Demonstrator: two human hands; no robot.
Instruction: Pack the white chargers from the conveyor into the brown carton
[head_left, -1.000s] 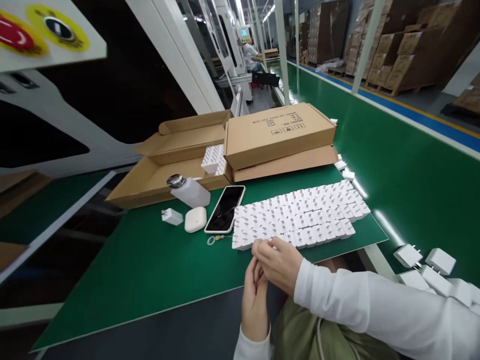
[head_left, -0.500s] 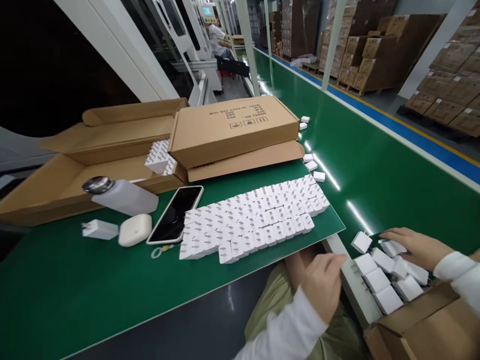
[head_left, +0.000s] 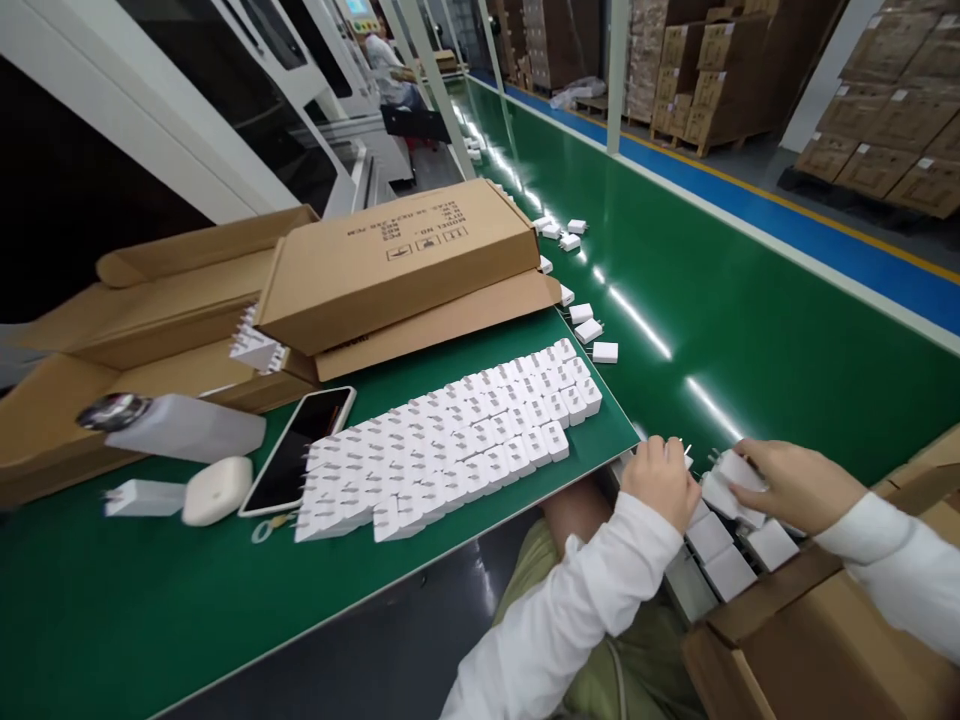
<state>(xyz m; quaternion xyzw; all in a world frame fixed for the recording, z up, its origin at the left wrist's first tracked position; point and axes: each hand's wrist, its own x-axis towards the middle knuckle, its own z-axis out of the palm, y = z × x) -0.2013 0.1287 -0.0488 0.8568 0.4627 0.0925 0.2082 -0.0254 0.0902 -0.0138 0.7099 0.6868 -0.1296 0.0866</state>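
My right hand (head_left: pixel 795 487) reaches in from the right, its thumb and fingers closed on a white plug-in charger (head_left: pixel 739 482) above a small group of others. Close beside it, my left hand (head_left: pixel 660 484) is closed over the table corner; a bit of white casing and a metal prong show at its fingertips, so it grips a charger mostly hidden by the fingers. Below my hands more loose chargers (head_left: pixel 729 570) lie side by side. On the green tabletop, a block of chargers (head_left: pixel 442 440) stands in tight rows, prongs up.
An open carton (head_left: pixel 832 640) is at lower right. A closed cardboard box (head_left: pixel 397 260) rests across another open carton (head_left: pixel 172 350) holding chargers. Left are a bottle (head_left: pixel 187 425), phone (head_left: pixel 300 450) and white case (head_left: pixel 217 490). Loose chargers (head_left: pixel 589 328) dot the green belt (head_left: pixel 720 300).
My left hand has moved right to the loose chargers beside my right hand. The right hand has closed on a charger. The view has swung right, shifting the table leftward.
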